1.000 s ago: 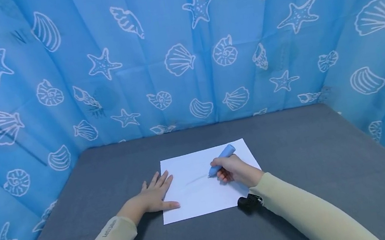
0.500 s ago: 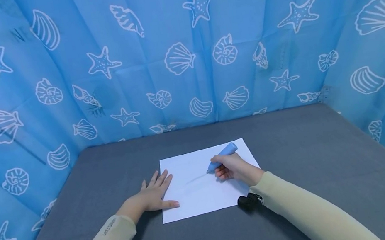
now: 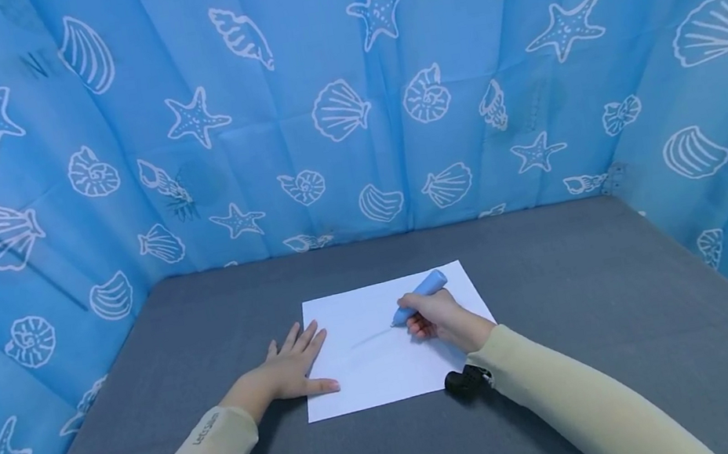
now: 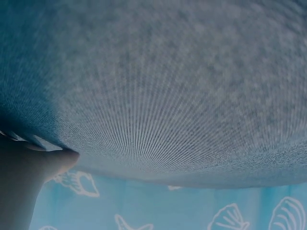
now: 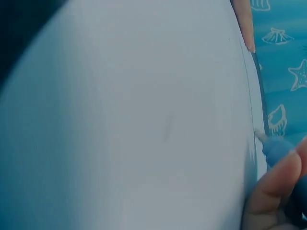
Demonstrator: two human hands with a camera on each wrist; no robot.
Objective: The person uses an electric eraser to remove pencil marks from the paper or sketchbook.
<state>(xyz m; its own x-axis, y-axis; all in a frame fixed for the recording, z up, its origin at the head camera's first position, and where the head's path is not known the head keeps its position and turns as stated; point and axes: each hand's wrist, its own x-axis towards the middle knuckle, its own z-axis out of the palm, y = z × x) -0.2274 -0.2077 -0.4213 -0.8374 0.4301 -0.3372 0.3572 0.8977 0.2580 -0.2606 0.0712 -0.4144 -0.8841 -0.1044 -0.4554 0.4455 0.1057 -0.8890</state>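
Note:
A white sheet of paper (image 3: 367, 381) lies on the grey cloth-covered table. My left hand (image 3: 289, 372) rests flat across its left edge, fingers spread. In the right hand (image 3: 450, 320) is a thick blue pen (image 3: 431, 281), gripped between thumb and fingers and slanting up to the right. Its tip is at the right end of a thin, faint line (image 3: 371, 339) on the paper. The right wrist view shows the blue pen (image 5: 277, 147) with its narrow tip at the paper's surface. Only part of the left hand (image 4: 48, 165) appears in the left wrist view.
Grey cloth (image 3: 556, 268) covers the table around the paper. A blue curtain (image 3: 292, 135) with white shells and starfish stands behind and at both sides. A small black device (image 3: 462, 384) sits at the right wrist, over the paper's lower right edge.
The pen tip has shifted slightly away from me, and the pen leans a little lower. My right hand has barely moved; the left hand and the paper have stayed in place.

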